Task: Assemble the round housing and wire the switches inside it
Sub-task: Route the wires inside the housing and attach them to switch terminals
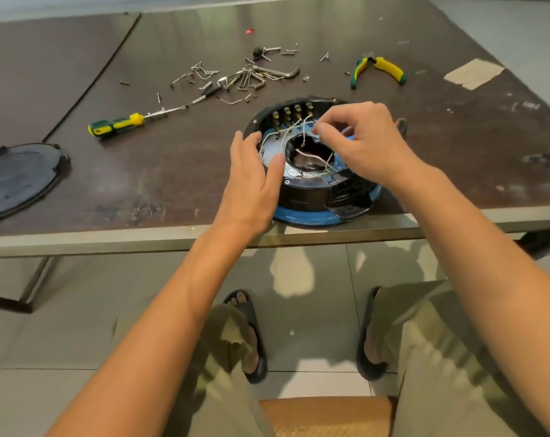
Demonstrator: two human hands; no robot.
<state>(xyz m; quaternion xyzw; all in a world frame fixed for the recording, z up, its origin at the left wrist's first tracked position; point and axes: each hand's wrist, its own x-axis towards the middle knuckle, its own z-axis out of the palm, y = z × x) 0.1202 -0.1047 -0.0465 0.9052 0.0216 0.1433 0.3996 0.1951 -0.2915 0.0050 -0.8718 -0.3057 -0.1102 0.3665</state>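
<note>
Glossy plastic housing (311, 197), scuffed matt tabletop (173, 171)

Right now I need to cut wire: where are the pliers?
Head view: pliers lie upper right on the table, beyond the housing, right of the hex keys.

Left hand (251, 181) and right hand (362, 140) bare; forearms bare up to frame edge. Trousers (223, 389): loose olive-khaki cloth, hem ragged at left ankle. Footwear: black open-toe slides, left sandal (254, 326), right sandal (369, 351); toes showing on left foot.
</note>
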